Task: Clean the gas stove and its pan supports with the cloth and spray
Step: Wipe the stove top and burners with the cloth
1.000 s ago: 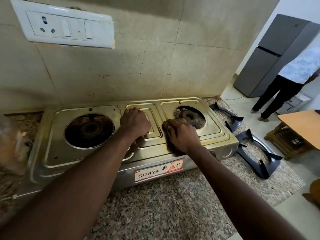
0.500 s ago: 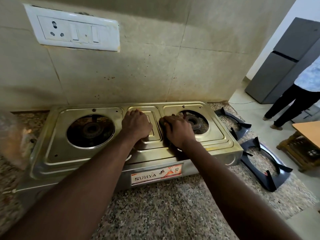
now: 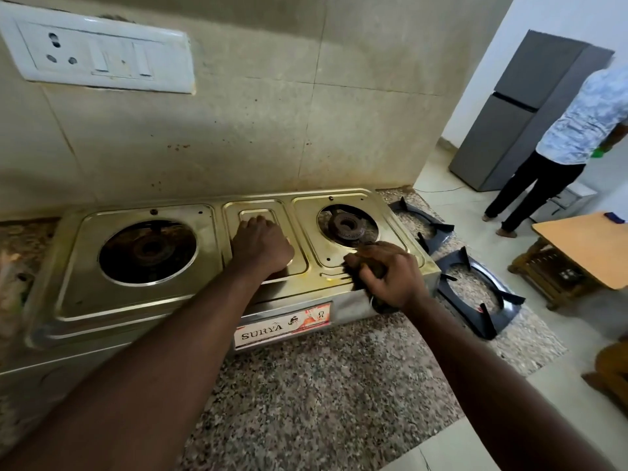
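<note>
Gas stove [image 3: 142, 300] across centre frame on granite counter [image 3: 323, 385]. Both burners bare.

- Left hand [image 3: 261, 248]: fingers curled under into a fist, knuckles down on the stove's middle panel. Nothing seen in it. Looks like a brace.
- Right hand [image 3: 390, 277]: fingers gripping a dark cloth [image 3: 368, 254], pressed on the stove's front right corner, just below the right burner [image 3: 346, 226].
- Pan supports: far one [image 3: 438, 232] and near one [image 3: 503, 321] on the counter at right of frame, apart from the stove.
- Spray not in view.

Risks, as judged:
- Cloth hangs over the front edge. A knob may sit there, hidden. A hard wipe could turn it.
- Cloth could snag on the right burner.
- If the brace lifts, the stove may slide.
- Near pan support lies close to the counter edge. A swinging forearm could knock it off.
</note>
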